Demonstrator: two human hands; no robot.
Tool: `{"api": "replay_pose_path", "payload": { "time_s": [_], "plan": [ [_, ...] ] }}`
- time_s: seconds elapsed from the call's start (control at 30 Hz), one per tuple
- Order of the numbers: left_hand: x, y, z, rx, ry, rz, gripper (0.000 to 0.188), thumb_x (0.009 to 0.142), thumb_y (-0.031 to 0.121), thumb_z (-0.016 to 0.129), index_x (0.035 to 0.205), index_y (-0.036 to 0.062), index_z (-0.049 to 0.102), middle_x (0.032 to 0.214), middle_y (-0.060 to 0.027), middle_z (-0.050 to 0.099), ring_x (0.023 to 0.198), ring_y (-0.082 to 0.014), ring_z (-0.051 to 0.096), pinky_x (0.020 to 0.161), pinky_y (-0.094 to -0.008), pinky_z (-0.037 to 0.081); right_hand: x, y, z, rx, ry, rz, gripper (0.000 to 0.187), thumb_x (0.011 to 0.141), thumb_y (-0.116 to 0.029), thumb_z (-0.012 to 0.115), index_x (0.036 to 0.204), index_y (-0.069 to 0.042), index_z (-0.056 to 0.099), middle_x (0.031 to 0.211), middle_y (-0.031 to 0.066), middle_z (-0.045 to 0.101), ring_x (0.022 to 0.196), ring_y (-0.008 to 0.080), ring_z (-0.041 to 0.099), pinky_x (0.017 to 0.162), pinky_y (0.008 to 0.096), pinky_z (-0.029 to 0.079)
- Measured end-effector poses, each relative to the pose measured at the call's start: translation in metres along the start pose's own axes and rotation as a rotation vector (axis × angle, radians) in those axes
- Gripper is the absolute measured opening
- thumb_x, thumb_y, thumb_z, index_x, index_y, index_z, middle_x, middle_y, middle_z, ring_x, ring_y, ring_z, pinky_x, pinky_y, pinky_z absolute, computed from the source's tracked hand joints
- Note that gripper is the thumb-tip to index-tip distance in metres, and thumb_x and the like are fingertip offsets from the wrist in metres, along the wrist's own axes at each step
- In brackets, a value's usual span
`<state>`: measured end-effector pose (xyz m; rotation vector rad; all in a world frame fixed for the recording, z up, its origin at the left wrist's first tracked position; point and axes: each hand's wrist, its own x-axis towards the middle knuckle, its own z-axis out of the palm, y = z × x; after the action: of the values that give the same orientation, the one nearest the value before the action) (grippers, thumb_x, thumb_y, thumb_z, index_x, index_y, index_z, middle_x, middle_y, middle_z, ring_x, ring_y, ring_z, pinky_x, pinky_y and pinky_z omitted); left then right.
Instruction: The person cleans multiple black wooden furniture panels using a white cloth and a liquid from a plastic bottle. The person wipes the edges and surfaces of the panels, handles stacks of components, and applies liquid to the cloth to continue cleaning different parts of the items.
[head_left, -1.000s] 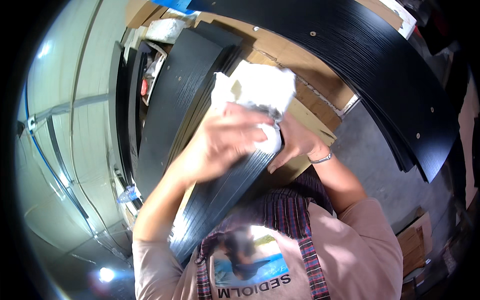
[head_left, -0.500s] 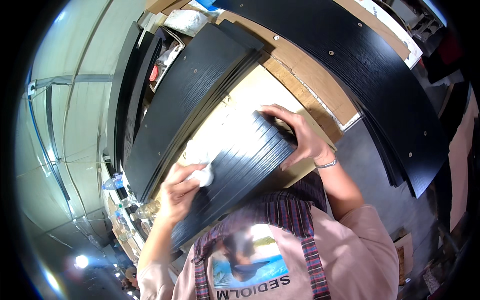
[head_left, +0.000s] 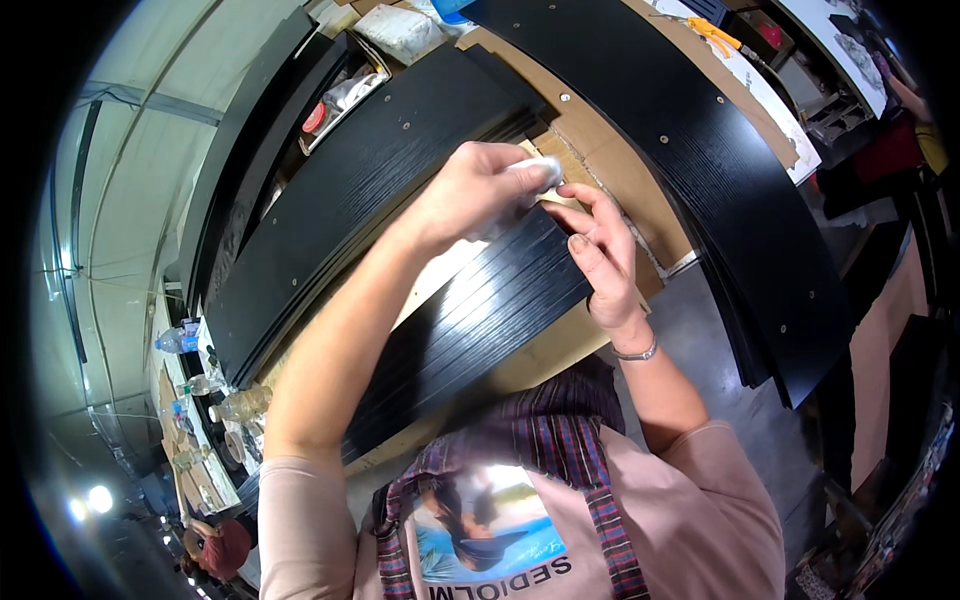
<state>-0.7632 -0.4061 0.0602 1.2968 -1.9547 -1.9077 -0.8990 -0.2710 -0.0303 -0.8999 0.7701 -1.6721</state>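
A stack of black wood-grain boards lies in front of me, their long edges side by side and shiny. My left hand is closed on a white wad of cloth above the far right end of this stack. Close beside it is my right hand, at the stack's right end, thumb and fingers apart. Its thumb is by the boards' end; whether it touches them I cannot tell. My left forearm passes over the stack's left part and hides some of it.
Beyond lies another pile of black boards with small holes. More long black boards rest on cardboard at the right. Plastic bottles stand at the far left. An orange-handled tool lies at the upper right.
My left hand has moved with the white cloth from the stack's near left part to its far right end. The right hand's fingers have loosened from the stack's end.
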Motion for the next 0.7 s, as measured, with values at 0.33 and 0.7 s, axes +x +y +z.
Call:
{"api": "replay_pose_path", "payload": {
  "time_s": [0.33,0.7],
  "plan": [
    [0.021,-0.002,-0.001,-0.049,-0.175,-0.109,0.023,0.072,0.003,0.082,0.092,0.0006,0.074,0.076,-0.0037,0.07,0.064,-0.0098,0.062,0.055,-0.0235,0.049,-0.003,0.003,-0.002,-0.053,0.012,-0.028,0.034,0.093,-0.012,0.056,0.123,-0.001,0.044,0.107,0.0097,0.065,0.094,0.0079,0.053,0.085,0.0238,0.041],
    [0.004,0.014,0.007,0.01,-0.085,-0.025,0.025,0.079,0.016,0.079,0.094,-0.0038,0.074,0.074,-0.0039,0.068,0.057,-0.0055,0.053,0.049,-0.0222,0.04,-0.002,0.004,-0.003,-0.142,0.03,-0.058,0.031,0.094,-0.015,0.055,0.119,-0.002,0.045,0.097,0.0055,0.063,0.075,0.0023,0.045,0.068,0.0177,0.034]
  ]
}}
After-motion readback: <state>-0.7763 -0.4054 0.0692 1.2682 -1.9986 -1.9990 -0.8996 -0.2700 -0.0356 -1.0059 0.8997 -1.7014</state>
